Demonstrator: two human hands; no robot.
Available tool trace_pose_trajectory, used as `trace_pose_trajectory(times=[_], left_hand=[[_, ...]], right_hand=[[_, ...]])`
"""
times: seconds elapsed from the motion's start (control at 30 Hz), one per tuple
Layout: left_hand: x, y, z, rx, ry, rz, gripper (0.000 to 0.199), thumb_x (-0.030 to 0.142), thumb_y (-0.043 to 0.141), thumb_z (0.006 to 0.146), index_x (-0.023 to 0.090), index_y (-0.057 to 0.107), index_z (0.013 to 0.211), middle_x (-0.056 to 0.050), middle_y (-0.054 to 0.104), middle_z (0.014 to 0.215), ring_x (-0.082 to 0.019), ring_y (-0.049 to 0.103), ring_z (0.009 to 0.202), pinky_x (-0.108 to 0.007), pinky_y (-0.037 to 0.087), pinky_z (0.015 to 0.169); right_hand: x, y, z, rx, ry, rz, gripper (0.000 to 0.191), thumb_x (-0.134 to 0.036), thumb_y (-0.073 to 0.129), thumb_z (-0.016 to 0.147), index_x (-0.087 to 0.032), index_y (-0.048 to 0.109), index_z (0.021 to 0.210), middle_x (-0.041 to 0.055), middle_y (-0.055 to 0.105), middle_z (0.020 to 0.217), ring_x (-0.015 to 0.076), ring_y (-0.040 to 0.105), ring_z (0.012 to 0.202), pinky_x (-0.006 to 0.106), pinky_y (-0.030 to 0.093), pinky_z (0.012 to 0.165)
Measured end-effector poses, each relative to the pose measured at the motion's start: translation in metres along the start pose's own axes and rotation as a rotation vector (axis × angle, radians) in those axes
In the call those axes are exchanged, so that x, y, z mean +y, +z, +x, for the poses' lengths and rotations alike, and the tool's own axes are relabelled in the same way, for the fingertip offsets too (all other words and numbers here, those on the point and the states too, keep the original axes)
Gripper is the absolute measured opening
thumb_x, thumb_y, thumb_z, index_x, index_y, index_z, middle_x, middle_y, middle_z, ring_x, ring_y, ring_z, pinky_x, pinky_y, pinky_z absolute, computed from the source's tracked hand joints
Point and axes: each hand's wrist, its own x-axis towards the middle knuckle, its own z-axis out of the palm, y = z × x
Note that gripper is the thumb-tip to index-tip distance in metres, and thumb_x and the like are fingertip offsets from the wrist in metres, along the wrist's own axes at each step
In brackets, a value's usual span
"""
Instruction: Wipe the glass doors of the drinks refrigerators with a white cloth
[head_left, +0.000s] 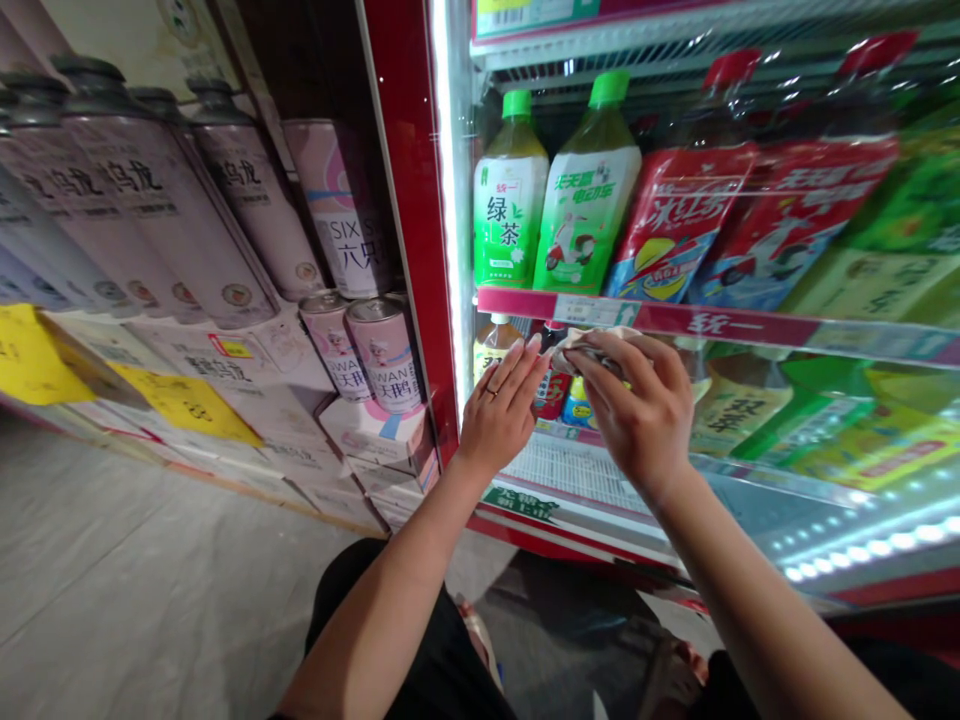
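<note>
My right hand [637, 400] is closed on a crumpled pale cloth [592, 350], just in front of the fridge shelf's price strip. To its left, my left hand [506, 405] has its fingers stretched out, with a ring on one of them. Its fingertips are close to the cloth; whether they touch the glass I cannot tell. Beyond the hands stands the glass-fronted drinks fridge [405, 140]. Green tea bottles [511, 200] and red iced tea bottles [682, 210] stand on the shelf above the hands. More bottles on the lower shelf are partly hidden behind my hands.
Left of the fridge, tall pinkish bottles [142, 190] stand on stacked cartons [300, 440] with yellow price signs [187, 400]. Two short cans [384, 350] stand on a box near the fridge's red frame. Grey floor [172, 580] lies below, with my legs at the bottom.
</note>
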Motion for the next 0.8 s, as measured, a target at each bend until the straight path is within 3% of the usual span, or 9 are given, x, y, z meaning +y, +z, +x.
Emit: trace_pose_trajectory(times=[0.47, 0.8], left_hand=[[0.001, -0.001, 0.002, 0.007, 0.007, -0.004, 0.071, 0.007, 0.041, 0.104, 0.016, 0.025, 0.173, -0.006, 0.05, 0.17, -0.016, 0.029, 0.167, -0.037, 0.033, 0.137], [0.001, 0.0, 0.0, -0.04, -0.005, -0.034, 0.077, 0.01, 0.042, 0.106, 0.021, 0.011, 0.176, -0.006, 0.041, 0.176, -0.019, 0.032, 0.166, -0.04, 0.035, 0.136]], right_hand=[[-0.005, -0.001, -0.014, -0.057, -0.007, -0.025, 0.041, -0.009, 0.072, 0.098, -0.026, 0.072, 0.136, 0.0072, 0.077, 0.133, 0.0269, 0.066, 0.126, 0.04, 0.058, 0.101], [0.0, -0.002, -0.019, -0.063, -0.059, -0.025, 0.043, -0.01, 0.074, 0.097, -0.025, 0.072, 0.137, 0.0081, 0.079, 0.131, 0.0282, 0.066, 0.125, 0.041, 0.059, 0.098]])
